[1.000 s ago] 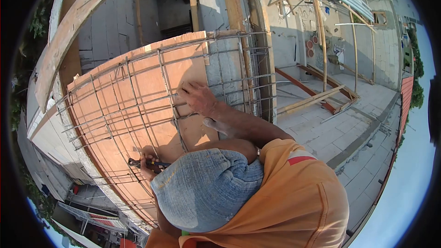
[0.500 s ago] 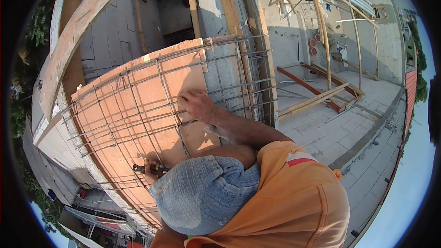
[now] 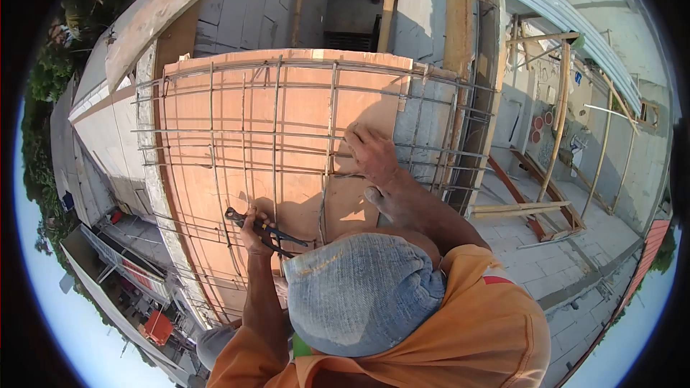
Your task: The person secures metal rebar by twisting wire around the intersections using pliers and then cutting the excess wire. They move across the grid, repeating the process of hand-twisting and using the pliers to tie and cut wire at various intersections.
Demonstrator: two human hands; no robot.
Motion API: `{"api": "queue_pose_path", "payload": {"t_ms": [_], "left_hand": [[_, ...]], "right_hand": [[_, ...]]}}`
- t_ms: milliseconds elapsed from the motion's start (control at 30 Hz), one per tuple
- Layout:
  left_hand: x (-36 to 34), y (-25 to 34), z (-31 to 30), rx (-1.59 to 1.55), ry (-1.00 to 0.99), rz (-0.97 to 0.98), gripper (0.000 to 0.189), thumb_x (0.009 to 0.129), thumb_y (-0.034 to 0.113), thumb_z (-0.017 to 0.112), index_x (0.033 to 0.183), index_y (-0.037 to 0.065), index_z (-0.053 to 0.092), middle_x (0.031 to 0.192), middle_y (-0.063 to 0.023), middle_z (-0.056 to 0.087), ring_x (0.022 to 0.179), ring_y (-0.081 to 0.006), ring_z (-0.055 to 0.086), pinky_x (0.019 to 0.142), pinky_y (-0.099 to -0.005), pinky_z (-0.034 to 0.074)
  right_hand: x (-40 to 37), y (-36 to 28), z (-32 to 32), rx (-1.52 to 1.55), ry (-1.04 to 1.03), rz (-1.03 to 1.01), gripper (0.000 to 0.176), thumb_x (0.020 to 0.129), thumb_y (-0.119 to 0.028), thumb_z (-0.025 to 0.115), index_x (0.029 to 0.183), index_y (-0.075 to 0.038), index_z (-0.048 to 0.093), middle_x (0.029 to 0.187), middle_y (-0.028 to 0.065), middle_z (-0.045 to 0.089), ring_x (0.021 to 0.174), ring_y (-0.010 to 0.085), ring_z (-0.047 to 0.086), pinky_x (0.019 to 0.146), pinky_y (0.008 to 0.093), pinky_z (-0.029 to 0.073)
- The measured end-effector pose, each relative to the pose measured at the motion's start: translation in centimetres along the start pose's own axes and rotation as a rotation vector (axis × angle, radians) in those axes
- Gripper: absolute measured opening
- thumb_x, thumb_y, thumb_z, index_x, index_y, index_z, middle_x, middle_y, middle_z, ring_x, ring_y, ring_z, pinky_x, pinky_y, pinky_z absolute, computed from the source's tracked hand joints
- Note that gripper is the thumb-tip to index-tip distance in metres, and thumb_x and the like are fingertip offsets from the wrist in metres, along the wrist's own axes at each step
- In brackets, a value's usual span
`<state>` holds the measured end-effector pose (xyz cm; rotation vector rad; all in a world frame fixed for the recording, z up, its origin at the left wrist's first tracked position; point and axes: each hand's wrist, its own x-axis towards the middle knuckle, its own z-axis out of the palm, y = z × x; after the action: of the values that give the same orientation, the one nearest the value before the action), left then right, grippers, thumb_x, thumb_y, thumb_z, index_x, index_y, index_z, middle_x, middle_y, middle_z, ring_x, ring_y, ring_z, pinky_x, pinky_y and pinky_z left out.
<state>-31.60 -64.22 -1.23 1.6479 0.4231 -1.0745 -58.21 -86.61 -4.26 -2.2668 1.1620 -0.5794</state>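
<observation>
Firmly, the fingers of the left hand (image 3: 253, 232) wrap around the grips of a pair of dark-handled pincers (image 3: 283, 235), with the tool's head pointing up and left, close over a steel bar. Whether the tip touches the bar is too small to tell. The right hand (image 3: 371, 154), higher and to the right, has its fingers bent down against a bar; whether it pinches that bar, a wire or nothing is hidden.

Around and beneath both hands runs a grid of crossed reinforcing bars (image 3: 276, 131), lying over an orange-brown plywood panel (image 3: 302, 109). The tool is at the grid's lower left.

Nearer the viewer are rounded, bunched denim (image 3: 359, 294) and an orange shirt (image 3: 460, 323). Farther out, a long wooden plank (image 3: 172, 14) slants across the upper left, a timber post (image 3: 460, 21) stands at the right, and a dark recess lies beyond the panel's upper edge.

As a judgement, the pincers could slip off the thin steel if gripped off-centre, knocking knuckles against neighbouring bars. A springy bar might shift if the right hand lifts, and a loosened grip could drop the tool through the grid onto the plywood.
</observation>
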Motion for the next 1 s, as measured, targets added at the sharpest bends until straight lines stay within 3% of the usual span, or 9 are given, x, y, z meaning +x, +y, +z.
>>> {"api": "queue_pose_path", "payload": {"t_ms": [67, 167, 233, 300, 600, 900, 1000], "left_hand": [[0.1, 0.0, -0.7, -0.023, -0.069, 0.062, 0.012, 0.091, 0.022, 0.058, 0.093, 0.01, 0.058, 0.07, -0.0033, 0.057, 0.064, -0.0171, 0.054, 0.057, -0.0325, 0.047], [-0.3, 0.7, -0.9, -0.063, 0.045, -0.012, 0.014, 0.089, 0.017, 0.059, 0.091, 0.004, 0.06, 0.074, -0.0082, 0.061, 0.064, -0.019, 0.057, 0.055, -0.0345, 0.05], [-0.6, 1.1, -1.2, -0.148, 0.079, 0.024, 0.016, 0.088, 0.015, 0.062, 0.093, 0.0, 0.063, 0.073, -0.0099, 0.062, 0.063, -0.0192, 0.058, 0.052, -0.034, 0.051], [-1.1, 1.3, -1.1, -0.042, 0.071, 0.041, 0.02, 0.087, 0.016, 0.063, 0.095, -0.002, 0.064, 0.075, -0.0106, 0.063, 0.063, -0.0193, 0.058, 0.053, -0.034, 0.053], [-1.5, 1.7, -1.4, -0.068, 0.037, 0.021, 0.024, 0.086, 0.021, 0.066, 0.097, 0.0, 0.064, 0.077, -0.0104, 0.063, 0.064, -0.018, 0.058, 0.054, -0.0331, 0.052], [-1.4, 1.5, -1.7, -0.129, 0.017, 0.036, 0.019, 0.087, 0.017, 0.065, 0.098, 0.001, 0.065, 0.074, -0.0104, 0.064, 0.063, -0.0185, 0.061, 0.051, -0.0308, 0.054], [-1.5, 1.5, -1.7, -0.14, 0.008, 0.054, 0.018, 0.087, 0.016, 0.065, 0.096, 0.0, 0.065, 0.074, -0.0109, 0.063, 0.063, -0.0186, 0.061, 0.051, -0.031, 0.054]], "right_hand": [[0.6, -0.2, 0.1, -0.004, 0.032, -0.073, 0.026, 0.075, -0.005, 0.063, 0.101, -0.007, 0.062, 0.093, 0.0106, 0.061, 0.081, 0.0286, 0.063, 0.067, 0.0386, 0.054], [0.4, 0.3, 1.2, 0.005, -0.004, -0.111, 0.021, 0.081, -0.003, 0.063, 0.102, -0.004, 0.062, 0.102, 0.0157, 0.063, 0.089, 0.0338, 0.064, 0.07, 0.0423, 0.053], [0.3, 1.1, 1.8, 0.023, 0.014, -0.176, 0.021, 0.086, -0.002, 0.059, 0.107, -0.002, 0.062, 0.098, 0.0185, 0.062, 0.086, 0.0381, 0.063, 0.068, 0.0449, 0.051], [0.5, 0.8, 1.5, 0.02, -0.045, -0.168, 0.018, 0.088, -0.001, 0.056, 0.106, -0.001, 0.061, 0.098, 0.0203, 0.062, 0.087, 0.0402, 0.062, 0.069, 0.0459, 0.05], [1.5, -0.4, 0.4, 0.08, -0.169, -0.119, 0.016, 0.094, -0.007, 0.053, 0.106, 0.001, 0.06, 0.096, 0.0234, 0.061, 0.085, 0.0436, 0.06, 0.068, 0.0478, 0.049], [2.3, -1.1, -0.1, 0.042, -0.257, -0.112, 0.024, 0.097, -0.017, 0.051, 0.107, 0.002, 0.06, 0.093, 0.0247, 0.06, 0.083, 0.0457, 0.058, 0.069, 0.0491, 0.048], [2.4, -1.2, -0.2, 0.078, -0.222, -0.165, 0.014, 0.092, -0.008, 0.054, 0.102, 0.0, 0.06, 0.087, 0.0215, 0.059, 0.08, 0.0432, 0.059, 0.066, 0.0496, 0.047]]}}
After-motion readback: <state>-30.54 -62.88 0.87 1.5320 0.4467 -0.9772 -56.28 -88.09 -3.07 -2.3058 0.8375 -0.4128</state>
